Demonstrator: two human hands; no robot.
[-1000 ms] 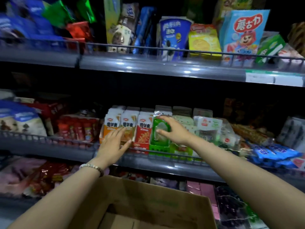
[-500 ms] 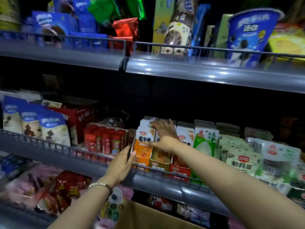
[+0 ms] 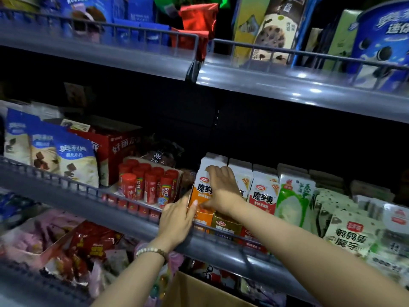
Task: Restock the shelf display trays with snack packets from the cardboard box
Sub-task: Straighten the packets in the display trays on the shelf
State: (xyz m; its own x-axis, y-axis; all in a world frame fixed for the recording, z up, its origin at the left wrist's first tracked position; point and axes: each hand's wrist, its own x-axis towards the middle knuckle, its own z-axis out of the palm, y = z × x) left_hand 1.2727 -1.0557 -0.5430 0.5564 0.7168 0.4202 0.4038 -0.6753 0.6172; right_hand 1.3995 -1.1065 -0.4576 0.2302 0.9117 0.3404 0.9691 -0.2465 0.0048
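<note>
I'm seeing only a corner of the cardboard box (image 3: 199, 293), sitting at the bottom edge under the middle shelf (image 3: 88, 202); its inside is cut off. The right hand (image 3: 221, 191) is lying spread and flat over the packet fronts, fingers straight, gripping nothing, and it's covering most of the second row's label. The left hand (image 3: 179, 220) is reaching round the left side of the orange packet (image 3: 202, 185), thumb touching its front. Its fingertips are hiding behind the packet, so I can't tell if it's gripping or just pressing. The upper shelf (image 3: 287, 85) is blurring out and I'm not reading its labels. Counting: two hands, one beaded bracelet (image 3: 150, 251) on the left wrist, one box. Three display trays (image 3: 225, 226) are showing fronts at the middle shelf's edge (orange, gold, red), each carrying a row of upright white-topped packets. The orange packet is standing in the leftmost one. One green packet (image 3: 292, 200) is standing just right of them. Three blue-and-white bags (image 3: 75, 160) are leaning at far left. Red tubes (image 3: 146, 185) are standing packed between bags and trays; I'm not getting a reliable count.
</note>
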